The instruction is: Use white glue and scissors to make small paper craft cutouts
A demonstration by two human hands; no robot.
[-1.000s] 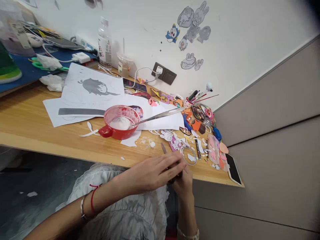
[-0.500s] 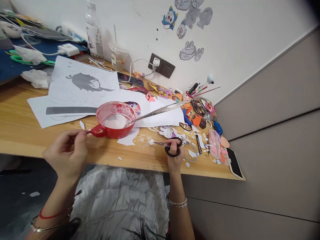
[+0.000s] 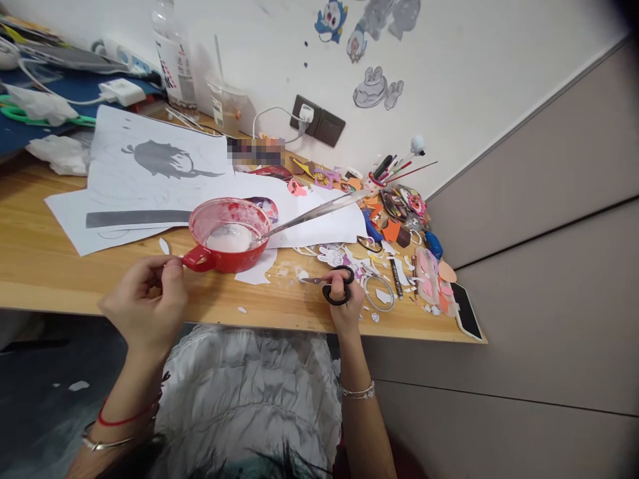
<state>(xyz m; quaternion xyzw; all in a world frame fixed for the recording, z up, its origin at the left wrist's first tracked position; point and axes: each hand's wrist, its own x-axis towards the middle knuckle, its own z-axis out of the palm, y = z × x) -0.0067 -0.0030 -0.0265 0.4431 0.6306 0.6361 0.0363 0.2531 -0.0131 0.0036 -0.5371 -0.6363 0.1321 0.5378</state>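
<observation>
My left hand [image 3: 150, 296] is closed in a pinch beside the handle of a red bowl [image 3: 239, 259]. Its fingertips look close to the handle or overlap it; what they pinch, if anything, I cannot make out. White paste-like stuff lies inside the bowl, and a long metal utensil [image 3: 309, 216] leans out over its rim to the right. My right hand [image 3: 347, 303] is closed on scissors [image 3: 339, 285] with black handles. The blades point left, their tips at a small white clump [image 3: 302, 275] low over or on the table.
Printed paper sheets [image 3: 160, 123] lie behind the bowl. Paper scraps [image 3: 367, 269], a marker [image 3: 396, 276] and a roll of tape [image 3: 379, 293] are right of the scissors. A phone [image 3: 466, 311] lies at the right edge; a pen cup [image 3: 374, 181] and bottle [image 3: 174, 66] stand along the wall.
My left hand has moved slightly right, nearer the bowl's handle. My right hand has shifted a little left with the scissors. The whole view has also moved slightly.
</observation>
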